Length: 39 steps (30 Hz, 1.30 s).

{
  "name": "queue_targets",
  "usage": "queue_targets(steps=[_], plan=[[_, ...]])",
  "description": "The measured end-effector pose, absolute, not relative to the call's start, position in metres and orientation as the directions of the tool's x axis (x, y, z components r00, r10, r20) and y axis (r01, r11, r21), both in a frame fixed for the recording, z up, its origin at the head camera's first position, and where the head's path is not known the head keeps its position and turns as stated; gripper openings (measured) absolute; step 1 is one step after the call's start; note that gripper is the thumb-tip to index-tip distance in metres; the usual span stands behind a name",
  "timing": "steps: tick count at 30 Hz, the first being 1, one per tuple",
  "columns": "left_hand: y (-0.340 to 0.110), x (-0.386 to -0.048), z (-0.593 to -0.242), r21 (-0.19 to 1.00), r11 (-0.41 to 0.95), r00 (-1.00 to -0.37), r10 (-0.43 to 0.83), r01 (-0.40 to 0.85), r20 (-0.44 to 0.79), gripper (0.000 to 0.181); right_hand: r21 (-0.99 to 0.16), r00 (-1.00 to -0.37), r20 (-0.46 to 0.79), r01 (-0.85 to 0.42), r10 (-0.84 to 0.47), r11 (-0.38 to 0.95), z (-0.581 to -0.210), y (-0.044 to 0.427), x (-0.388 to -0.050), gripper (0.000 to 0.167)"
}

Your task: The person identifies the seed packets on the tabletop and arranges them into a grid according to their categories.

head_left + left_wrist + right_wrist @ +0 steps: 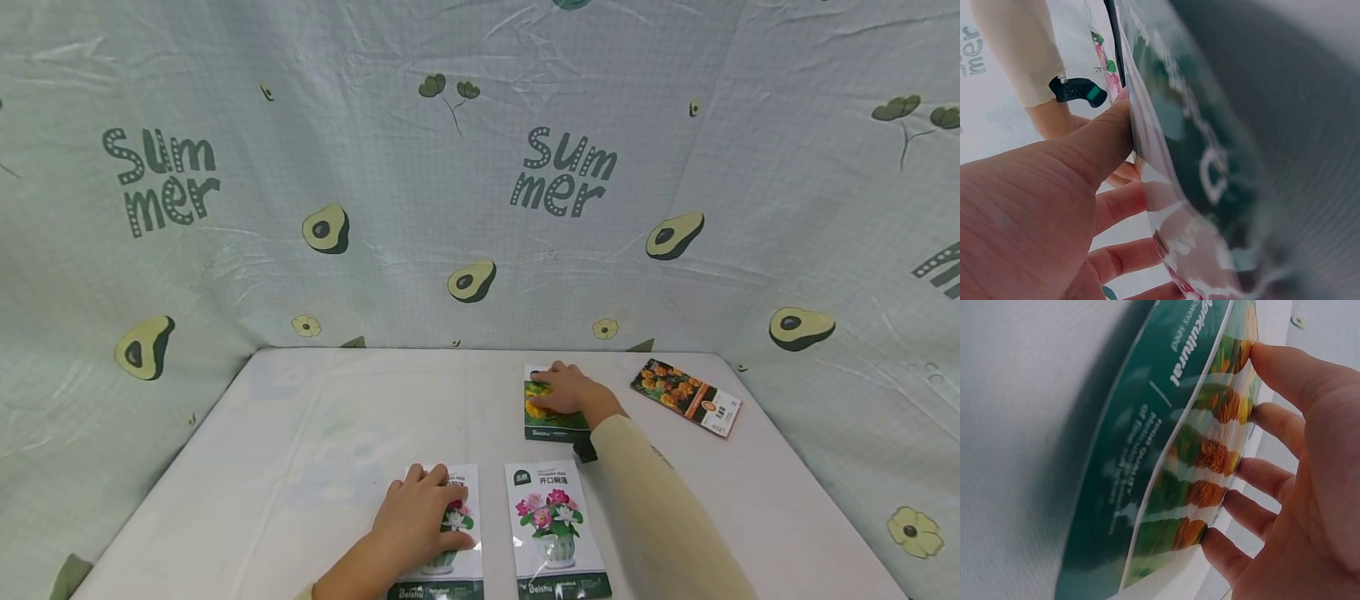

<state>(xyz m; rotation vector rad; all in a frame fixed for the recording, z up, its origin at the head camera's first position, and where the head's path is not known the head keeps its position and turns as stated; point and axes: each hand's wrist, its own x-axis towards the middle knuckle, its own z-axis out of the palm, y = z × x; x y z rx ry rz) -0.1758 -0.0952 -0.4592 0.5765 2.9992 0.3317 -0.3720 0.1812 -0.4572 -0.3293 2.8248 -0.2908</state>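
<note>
Yellow packet (547, 419) lies toward the far side of the table (315, 467), under the right hand (572, 395); the left pink packet (453, 568) lies nearer the person, under the left hand (420, 512). Each hand seems placed to steady its packet from above (the glossy wrappers look apt to slide). Neither grasps or clenches: the fingers are spread, tips touching the packets. The right arm reaches well forward, its sleeve (667, 500) slanting in from the lower right; the left reaches less far, thumb pointing right. Beside the left pink packet, apart from it, the right pink packet (557, 533) lies nearly parallel, which looks like deliberate alignment. The orange packet (686, 398) lies askew at right, untouched.
</note>
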Motion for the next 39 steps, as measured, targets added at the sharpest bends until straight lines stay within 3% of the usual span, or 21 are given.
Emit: queue_targets(steps=[39], plan=[[-0.096, -0.177, -0.459, 0.232, 0.906, -0.926, 0.374, 0.355, -0.044, 0.062, -0.239, -0.940, -0.230, -0.197, -0.252, 0.951, -0.456, 0.153, -0.367, 0.063]])
